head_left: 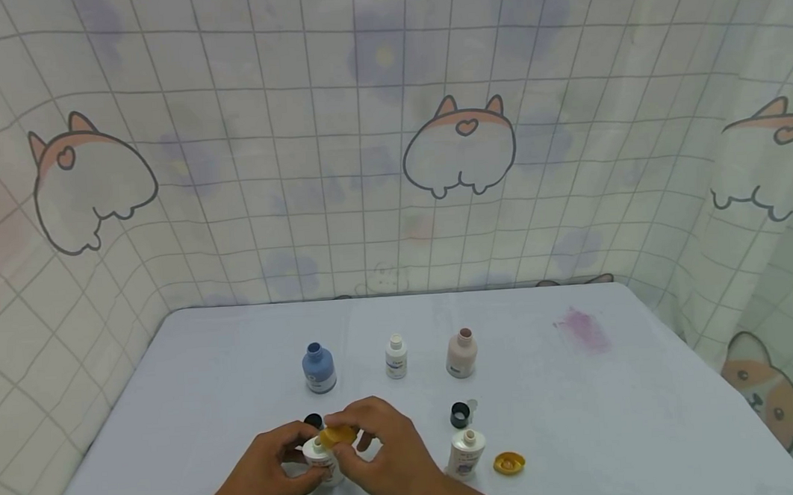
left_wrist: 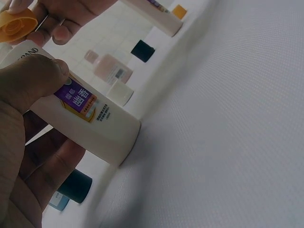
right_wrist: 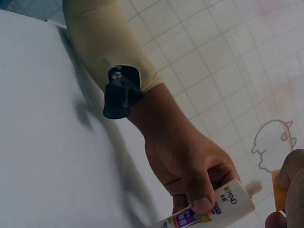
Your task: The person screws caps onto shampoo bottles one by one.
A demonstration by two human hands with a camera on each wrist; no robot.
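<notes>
My left hand (head_left: 270, 467) grips a white shampoo-type bottle (left_wrist: 109, 135) with a purple and gold label, its thumb across the front. The bottle stands uncapped on the table, its narrow neck bare in the right wrist view. Just above and beside that neck, my right hand (head_left: 387, 453) pinches a yellow cap (head_left: 339, 436) between thumb and fingers. In the right wrist view the yellow cap (right_wrist: 279, 190) is a little apart from the neck. Its hollow underside shows in the left wrist view.
Behind the hands stand a blue bottle (head_left: 318, 371), a small white bottle (head_left: 396, 358) and a pinkish bottle (head_left: 462, 355). One black cap (head_left: 313, 420) lies behind the left hand, another black cap (head_left: 460, 415) farther right. Nearer are a second uncapped white bottle (head_left: 466, 455) and another yellow cap (head_left: 509, 463).
</notes>
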